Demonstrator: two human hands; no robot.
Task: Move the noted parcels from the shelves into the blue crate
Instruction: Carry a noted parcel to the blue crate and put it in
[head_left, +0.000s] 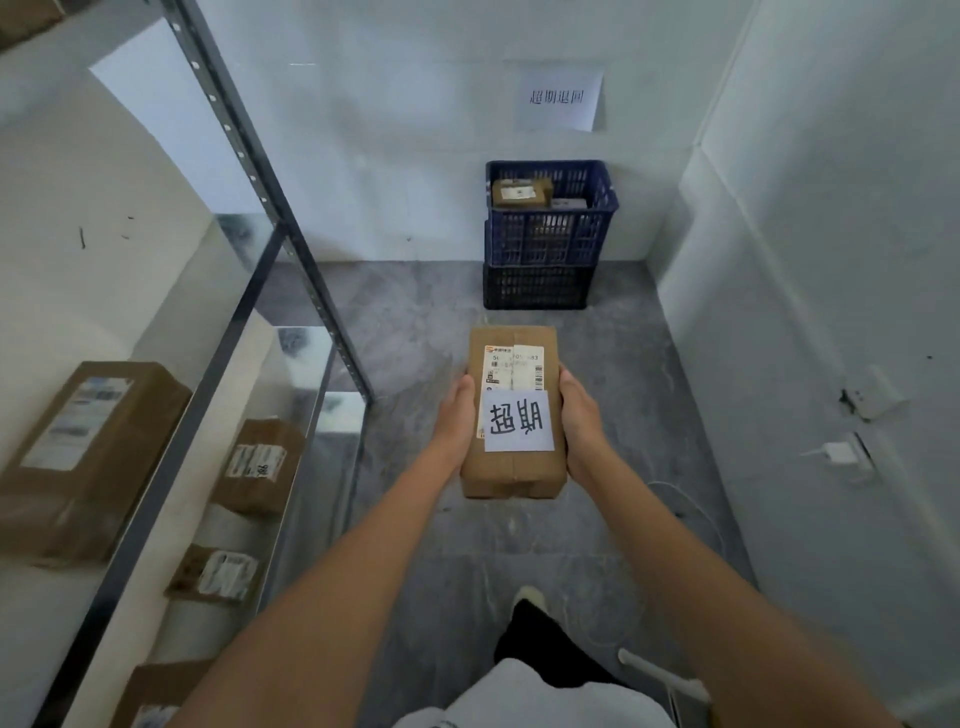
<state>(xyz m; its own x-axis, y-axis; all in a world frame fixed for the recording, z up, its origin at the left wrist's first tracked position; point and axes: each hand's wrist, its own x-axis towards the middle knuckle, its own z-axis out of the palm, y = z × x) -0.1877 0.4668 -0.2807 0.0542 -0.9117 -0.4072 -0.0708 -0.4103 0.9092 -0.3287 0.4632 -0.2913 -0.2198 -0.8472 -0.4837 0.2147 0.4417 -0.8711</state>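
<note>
Your left hand (457, 415) and right hand (582, 421) clasp one noted parcel (511, 467); four shelf boxes (88, 452) blur; blue crate (550, 234) contents unclear.

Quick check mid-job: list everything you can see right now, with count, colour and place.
held parcel: 1, brown, white handwritten note, between both hands
blue crate: 1, blue, stacked on the black crate by the far wall
black crate: 1, black, on the floor
parcels in crate: at least 2, brown
shelf parcels: 5 visible, brown, metal shelves at left
wall sign: 1, white, above the crates
left hand: grips parcel's left side
right hand: grips parcel's right side
</note>
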